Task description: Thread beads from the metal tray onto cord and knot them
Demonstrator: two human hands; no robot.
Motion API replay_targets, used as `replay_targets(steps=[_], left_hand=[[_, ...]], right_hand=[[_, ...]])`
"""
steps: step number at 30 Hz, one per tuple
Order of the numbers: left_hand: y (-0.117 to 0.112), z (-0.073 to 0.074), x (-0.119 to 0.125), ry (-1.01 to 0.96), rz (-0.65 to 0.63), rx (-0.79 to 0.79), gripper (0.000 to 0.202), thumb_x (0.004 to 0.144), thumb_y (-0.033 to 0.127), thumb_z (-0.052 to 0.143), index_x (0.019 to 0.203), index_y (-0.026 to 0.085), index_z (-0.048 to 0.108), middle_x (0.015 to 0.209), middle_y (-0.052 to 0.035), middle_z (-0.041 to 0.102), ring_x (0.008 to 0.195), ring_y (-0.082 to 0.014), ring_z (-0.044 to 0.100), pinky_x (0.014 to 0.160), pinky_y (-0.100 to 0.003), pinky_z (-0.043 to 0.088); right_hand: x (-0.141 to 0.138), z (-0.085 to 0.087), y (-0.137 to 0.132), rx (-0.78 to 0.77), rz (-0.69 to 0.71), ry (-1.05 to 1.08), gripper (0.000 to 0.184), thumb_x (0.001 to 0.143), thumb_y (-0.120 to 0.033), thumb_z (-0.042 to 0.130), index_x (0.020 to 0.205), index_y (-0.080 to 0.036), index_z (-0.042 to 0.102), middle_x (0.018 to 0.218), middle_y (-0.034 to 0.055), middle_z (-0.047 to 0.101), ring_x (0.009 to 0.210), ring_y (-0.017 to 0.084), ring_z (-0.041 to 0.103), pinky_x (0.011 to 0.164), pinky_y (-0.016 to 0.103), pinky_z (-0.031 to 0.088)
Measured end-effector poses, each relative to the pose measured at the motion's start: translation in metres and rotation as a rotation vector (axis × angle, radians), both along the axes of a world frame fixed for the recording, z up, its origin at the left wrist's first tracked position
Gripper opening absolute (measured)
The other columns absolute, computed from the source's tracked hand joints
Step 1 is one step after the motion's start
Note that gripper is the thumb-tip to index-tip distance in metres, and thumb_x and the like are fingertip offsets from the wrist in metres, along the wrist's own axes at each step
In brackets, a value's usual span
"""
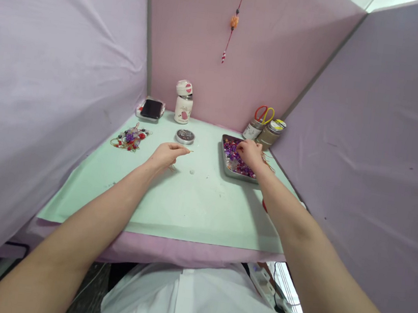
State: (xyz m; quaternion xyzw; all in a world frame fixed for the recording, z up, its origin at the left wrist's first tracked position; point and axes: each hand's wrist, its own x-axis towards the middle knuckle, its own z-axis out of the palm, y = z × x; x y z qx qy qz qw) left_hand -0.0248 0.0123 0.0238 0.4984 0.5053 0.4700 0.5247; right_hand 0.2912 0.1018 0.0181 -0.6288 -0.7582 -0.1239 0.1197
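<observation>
On the green mat [201, 217], the left hand [166, 156], at eleven o'clock from its centre, pinches a thin cord [191, 151] between thumb and forefinger, the tip jutting toward three o'clock. At two o'clock, the right hand [250, 152] reaches into a metal tray [239, 176] of purple beads [229, 152]; whether its fingers hold one, the view cannot tell. Beaded cords [130, 138] lie at ten o'clock.

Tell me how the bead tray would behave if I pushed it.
The grey tray looks shallow and broad-based, so it would likely slide rather than tip. Its many small, heaped beads would probably shift and roll if jolted.
</observation>
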Motion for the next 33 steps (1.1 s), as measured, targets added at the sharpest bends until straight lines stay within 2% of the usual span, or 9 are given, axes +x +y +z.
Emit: replay_targets(steps=[5, 12, 20, 22, 25, 27, 30, 33], left_hand=[[0.002, -0.002, -0.001, 0.009, -0.004, 0.006, 0.027, 0.059, 0.037, 0.075, 0.074, 0.015, 0.069, 0.046, 0.0067, 0.039, 0.04, -0.0035, 0.021, 0.043, -0.023, 0.012], [0.001, -0.002, -0.002, 0.003, 0.002, 0.014, 0.026, 0.058, 0.036, 0.075, 0.072, 0.015, 0.069, 0.046, 0.0061, 0.041, 0.041, -0.004, 0.023, 0.044, -0.024, 0.014], [0.0, 0.0, -0.003, 0.027, 0.005, 0.004, 0.026, 0.059, 0.037, 0.075, 0.072, 0.015, 0.069, 0.043, 0.0061, 0.038, 0.042, -0.0052, 0.024, 0.045, -0.024, 0.017], [0.001, -0.001, -0.003, 0.026, 0.014, 0.01, 0.027, 0.057, 0.037, 0.076, 0.072, 0.015, 0.07, 0.044, 0.0053, 0.04, 0.043, -0.0056, 0.026, 0.045, -0.024, 0.017], [0.002, -0.002, -0.002, 0.031, 0.013, 0.025, 0.029, 0.056, 0.038, 0.077, 0.073, 0.016, 0.07, 0.047, 0.0042, 0.045, 0.044, -0.0058, 0.027, 0.045, -0.023, 0.018], [0.002, -0.003, -0.001, 0.042, 0.006, 0.037, 0.029, 0.056, 0.038, 0.076, 0.074, 0.016, 0.07, 0.05, 0.0037, 0.047, 0.044, -0.0058, 0.027, 0.045, -0.023, 0.019], [0.003, -0.005, 0.001, 0.045, 0.012, 0.053, 0.029, 0.058, 0.038, 0.075, 0.075, 0.016, 0.07, 0.053, 0.0032, 0.05, 0.045, -0.0054, 0.027, 0.046, -0.023, 0.019], [0.004, -0.007, 0.002, 0.027, 0.031, 0.076, 0.029, 0.058, 0.038, 0.074, 0.075, 0.015, 0.07, 0.057, 0.0024, 0.055, 0.046, -0.0048, 0.027, 0.046, -0.022, 0.02]], right_hand=[[-0.003, -0.007, 0.01, -0.096, -0.014, -0.134, 0.028, 0.083, -0.02, 0.044, 0.086, -0.021, 0.072, 0.106, 0.0129, 0.063, 0.105, 0.028, 0.044, 0.084, 0.042, 0.027], [-0.001, -0.01, 0.025, -0.156, -0.038, -0.179, 0.027, 0.081, -0.022, 0.047, 0.09, -0.02, 0.073, 0.109, 0.0146, 0.062, 0.107, 0.029, 0.043, 0.087, 0.045, 0.028], [-0.005, -0.007, 0.023, -0.159, -0.087, -0.072, 0.02, 0.078, -0.022, 0.053, 0.086, -0.022, 0.071, 0.113, 0.0132, 0.058, 0.11, 0.032, 0.041, 0.087, 0.048, 0.031], [-0.003, -0.003, 0.015, -0.089, -0.107, 0.011, 0.018, 0.076, -0.024, 0.054, 0.084, -0.022, 0.07, 0.115, 0.0119, 0.057, 0.111, 0.032, 0.04, 0.087, 0.048, 0.032], [-0.009, 0.009, -0.005, 0.099, -0.106, 0.196, 0.014, 0.074, -0.024, 0.055, 0.08, -0.021, 0.067, 0.115, 0.0103, 0.057, 0.11, 0.031, 0.042, 0.089, 0.048, 0.033], [-0.023, 0.018, -0.022, 0.205, -0.063, 0.394, 0.013, 0.073, -0.025, 0.053, 0.078, -0.02, 0.064, 0.104, 0.0096, 0.06, 0.102, 0.027, 0.048, 0.087, 0.044, 0.037], [-0.062, 0.026, -0.048, 0.177, 0.137, 0.813, 0.016, 0.074, -0.025, 0.05, 0.084, -0.019, 0.061, 0.082, 0.0042, 0.062, 0.08, 0.018, 0.054, 0.076, 0.035, 0.044], [-0.107, 0.02, -0.07, 0.088, 0.308, 1.225, 0.016, 0.071, -0.027, 0.056, 0.085, -0.021, 0.061, 0.079, 0.0002, 0.062, 0.073, 0.014, 0.055, 0.072, 0.03, 0.046]])
